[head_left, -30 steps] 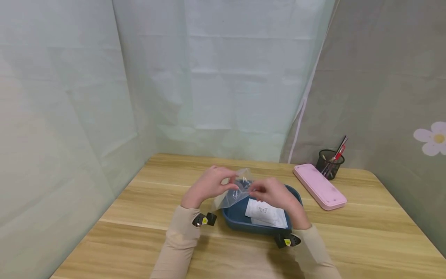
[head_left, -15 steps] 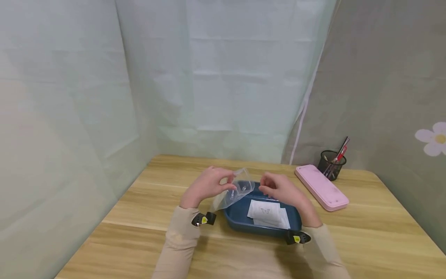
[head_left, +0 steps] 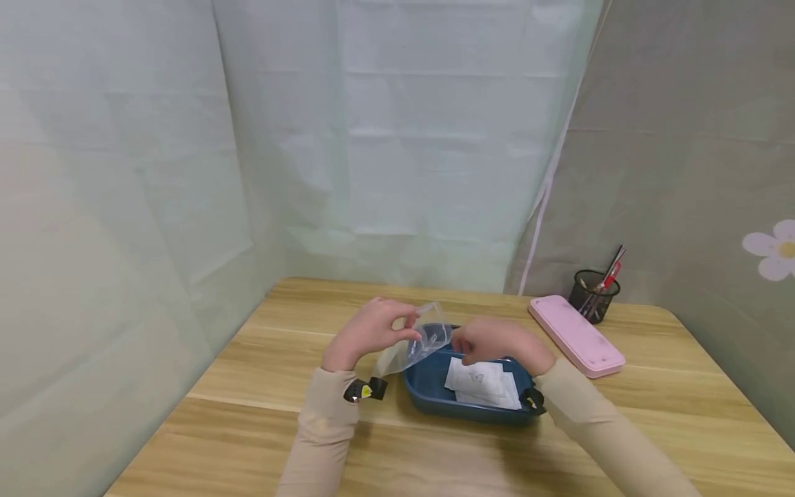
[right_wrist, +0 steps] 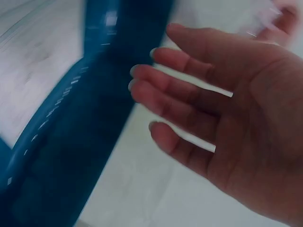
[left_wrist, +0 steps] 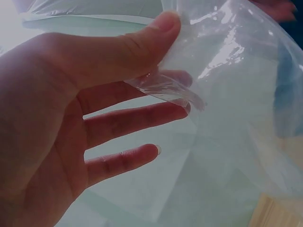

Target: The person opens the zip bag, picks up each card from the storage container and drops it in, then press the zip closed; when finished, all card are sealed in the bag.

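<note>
My left hand (head_left: 371, 331) pinches the edge of a clear plastic bag (head_left: 405, 355) between thumb and index finger. In the left wrist view the bag (left_wrist: 227, 94) hangs spread, its other fingers extended behind the film. The bag's mouth gapes toward the right, above the left end of a blue tray (head_left: 456, 412). Over the tray's back part is my right hand (head_left: 499, 339), fingers loosely bent and holding nothing. In the right wrist view its fingers hang beside the blue wall (right_wrist: 71, 142). White packets (head_left: 477, 377), the top one printed with a butterfly, lie in the tray's front compartment.
A pink case (head_left: 577, 336) lies to the right of the tray. Behind it stands a black mesh pen cup (head_left: 594, 298) holding pens and a red-handled item. Pale cloth curtains (head_left: 397, 152) hang behind the wooden table (head_left: 248, 414).
My right hand has let go of the bag's edge, drawn off to the right, then turned down over the tray. The left hand keeps its pinch, and the bag's mouth stands wider.
</note>
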Tool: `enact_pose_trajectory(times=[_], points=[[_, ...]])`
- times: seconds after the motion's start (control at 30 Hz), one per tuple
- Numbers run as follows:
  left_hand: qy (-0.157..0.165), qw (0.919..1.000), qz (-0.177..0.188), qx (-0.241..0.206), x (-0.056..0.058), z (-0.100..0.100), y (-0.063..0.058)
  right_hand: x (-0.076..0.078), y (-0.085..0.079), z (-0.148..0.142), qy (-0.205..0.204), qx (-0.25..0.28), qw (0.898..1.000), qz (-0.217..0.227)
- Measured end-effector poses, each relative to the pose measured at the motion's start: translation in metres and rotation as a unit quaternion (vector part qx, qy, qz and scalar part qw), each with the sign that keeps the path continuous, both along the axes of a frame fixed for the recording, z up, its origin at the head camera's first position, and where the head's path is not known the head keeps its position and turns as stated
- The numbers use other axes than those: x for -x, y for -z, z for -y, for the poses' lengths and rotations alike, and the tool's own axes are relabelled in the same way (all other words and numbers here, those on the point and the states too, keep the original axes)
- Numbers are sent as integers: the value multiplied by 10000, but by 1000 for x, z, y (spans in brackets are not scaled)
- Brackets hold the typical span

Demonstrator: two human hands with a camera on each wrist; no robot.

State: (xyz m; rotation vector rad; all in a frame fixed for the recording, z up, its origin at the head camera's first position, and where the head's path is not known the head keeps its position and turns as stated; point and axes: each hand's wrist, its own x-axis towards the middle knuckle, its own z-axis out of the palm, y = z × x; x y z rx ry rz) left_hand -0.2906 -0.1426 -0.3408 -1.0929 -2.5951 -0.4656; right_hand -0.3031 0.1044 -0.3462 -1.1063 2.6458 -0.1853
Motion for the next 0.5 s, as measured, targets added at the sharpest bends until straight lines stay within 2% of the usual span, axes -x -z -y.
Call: enact_pose_trajectory(times=[0.1,0.2,0.3,0.5], points=[[-6,10000,-3,56,1,0,0,1,4,8,-123,-789,9968,29],[-17,10000,44,73,2,0,0,1,10,14,-138,-1311,9913,62],[-33,9999,96,79,2,0,-1,1,15,19,-45,-1600,9871,99],[-47,9999,124,100,0,1,-4,2,22,24,48,-1843,9824,290]])
